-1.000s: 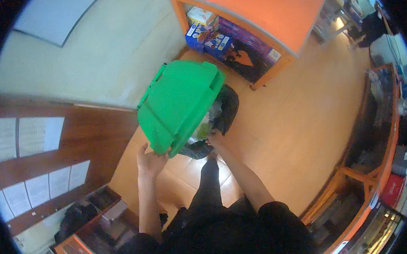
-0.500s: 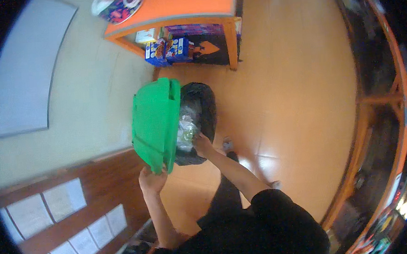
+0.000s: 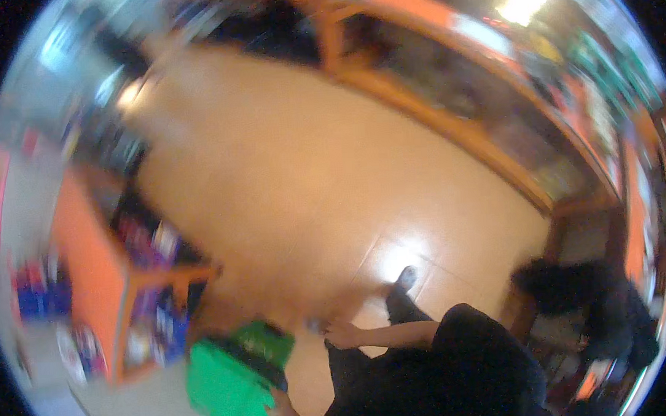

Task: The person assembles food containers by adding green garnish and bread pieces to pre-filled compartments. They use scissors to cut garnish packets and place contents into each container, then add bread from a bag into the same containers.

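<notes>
A green bin lid (image 3: 229, 382) fills the lower left of the view, tilted open, its edge in the grip of my left hand (image 3: 281, 403). Beyond the lid shows part of the green bin (image 3: 267, 340), with a dark strip of black bag (image 3: 247, 357) between the two. What lies inside is hidden. To the right of the bin and apart from it, my right hand (image 3: 342, 334) is over the floor beside my leg. Motion blurs its fingers, so I cannot make out whether it holds anything.
An orange table (image 3: 96, 257) with boxes on its lower shelf stands left of the bin. Tiled floor (image 3: 308, 171) stretches ahead. A long wooden display case (image 3: 450, 124) runs along the far right side. A dark chair-like shape (image 3: 583, 299) is at the right.
My view has swung to the right, so the bin now appears at lower left. My right hand has come out of the bin's opening; my left hand stays on the lid.
</notes>
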`<state>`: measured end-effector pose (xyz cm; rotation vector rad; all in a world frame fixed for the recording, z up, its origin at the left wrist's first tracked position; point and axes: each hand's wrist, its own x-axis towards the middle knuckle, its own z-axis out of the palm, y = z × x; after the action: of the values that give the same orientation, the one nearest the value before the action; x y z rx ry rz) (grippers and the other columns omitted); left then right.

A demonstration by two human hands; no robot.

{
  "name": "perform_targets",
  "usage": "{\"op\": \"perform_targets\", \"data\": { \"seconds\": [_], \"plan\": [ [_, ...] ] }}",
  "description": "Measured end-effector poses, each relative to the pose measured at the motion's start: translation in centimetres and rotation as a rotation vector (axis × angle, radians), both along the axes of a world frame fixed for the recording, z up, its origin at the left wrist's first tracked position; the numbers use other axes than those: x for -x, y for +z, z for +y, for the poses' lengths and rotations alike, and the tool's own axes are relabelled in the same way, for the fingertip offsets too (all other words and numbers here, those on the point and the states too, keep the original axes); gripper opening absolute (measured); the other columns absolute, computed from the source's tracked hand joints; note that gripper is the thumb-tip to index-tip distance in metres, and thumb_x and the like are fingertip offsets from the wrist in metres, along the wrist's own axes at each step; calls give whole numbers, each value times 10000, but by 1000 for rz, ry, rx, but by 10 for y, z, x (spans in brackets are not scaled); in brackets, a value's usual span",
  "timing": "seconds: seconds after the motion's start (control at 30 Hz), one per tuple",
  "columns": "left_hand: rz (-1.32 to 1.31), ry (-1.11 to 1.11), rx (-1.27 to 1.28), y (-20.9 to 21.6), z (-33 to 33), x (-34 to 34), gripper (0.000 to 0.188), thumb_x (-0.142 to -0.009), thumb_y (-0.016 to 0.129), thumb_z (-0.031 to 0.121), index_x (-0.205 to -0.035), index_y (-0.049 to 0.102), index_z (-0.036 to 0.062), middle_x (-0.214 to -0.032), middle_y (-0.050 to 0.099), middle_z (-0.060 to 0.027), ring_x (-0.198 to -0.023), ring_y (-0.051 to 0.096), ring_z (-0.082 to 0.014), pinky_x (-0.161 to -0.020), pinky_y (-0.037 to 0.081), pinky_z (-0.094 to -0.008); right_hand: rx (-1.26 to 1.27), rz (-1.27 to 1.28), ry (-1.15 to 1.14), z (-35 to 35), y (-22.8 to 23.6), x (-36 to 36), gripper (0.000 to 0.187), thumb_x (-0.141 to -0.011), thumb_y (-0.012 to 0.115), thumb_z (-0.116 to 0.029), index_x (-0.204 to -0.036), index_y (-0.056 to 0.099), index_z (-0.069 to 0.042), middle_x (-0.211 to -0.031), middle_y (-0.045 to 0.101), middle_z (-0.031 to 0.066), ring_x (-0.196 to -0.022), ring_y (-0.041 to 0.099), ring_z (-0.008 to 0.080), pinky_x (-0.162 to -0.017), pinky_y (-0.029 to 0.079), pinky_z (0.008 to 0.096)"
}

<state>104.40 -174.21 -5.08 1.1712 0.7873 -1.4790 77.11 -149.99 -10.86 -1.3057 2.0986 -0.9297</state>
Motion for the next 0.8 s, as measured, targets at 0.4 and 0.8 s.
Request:
{"op": "perform_targets", "data": {
  "seconds": [0.4, 0.8],
  "plan": [
    [142, -3198, 173, -42, 425, 512, 630, -979, 526, 466, -1425, 492, 23, -1391, 568, -125, -1225, 558, -286, -1048, 448, -437, -202, -1050, -874, 515, -44, 73, 353, -853, 599, -222, -1173, 645, -81, -1148, 641, 162, -1034, 602, 265, -845, 464, 476],
    [951, -4086, 30, -71, 982, 817, 782, -918, 551, 636, -1493, 406, 126, -1533, 397, -127, -1341, 438, -315, -1103, 338, -525, 51, -1109, -1005, 894, -52, 192, 342, -886, 603, -275, -1164, 676, -89, -1037, 707, 72, -840, 666, 190, -702, 533, 375]
  ]
}}
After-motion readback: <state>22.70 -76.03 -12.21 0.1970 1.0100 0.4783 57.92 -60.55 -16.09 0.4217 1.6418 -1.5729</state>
